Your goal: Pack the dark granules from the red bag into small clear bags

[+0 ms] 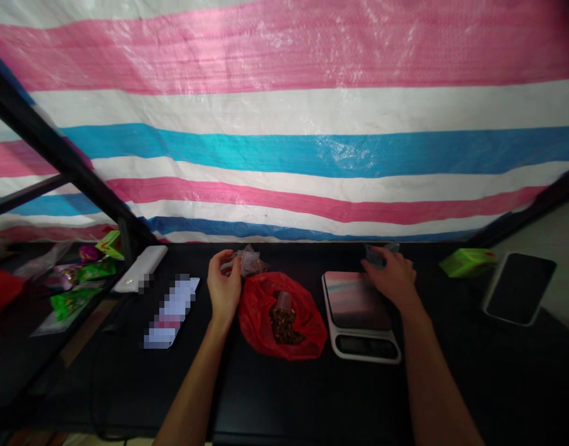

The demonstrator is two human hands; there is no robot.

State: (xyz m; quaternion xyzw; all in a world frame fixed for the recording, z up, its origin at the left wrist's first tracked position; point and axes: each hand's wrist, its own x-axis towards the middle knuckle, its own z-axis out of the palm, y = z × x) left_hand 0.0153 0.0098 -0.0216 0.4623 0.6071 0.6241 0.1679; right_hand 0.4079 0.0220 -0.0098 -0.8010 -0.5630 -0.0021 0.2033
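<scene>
My left hand [223, 285] is curled at a small clear plastic bag [251, 259] with something brownish in it, behind the red bag's left edge. Between my arms, an opened red plastic bag [256, 322] holds small brown dried bits [286, 325] and a small clear cup [283, 302]. A kitchen scale [358, 303] with a shiny platform and a dark display stands to its right. Past the scale's far right corner, my right hand [393, 275] has its fingers closed on a thin clear plastic bag [381, 254], partly hidden by the hand.
A pale printed sheet [173, 316] and a white oblong device [142, 268] lie left on the black table [275, 396]. Wrapped snacks [84, 269] are beyond the black frame [96, 195]. A green packet [467, 262] and a phone-like slab [520, 288] stand right. Striped sheeting [312, 152] hangs behind.
</scene>
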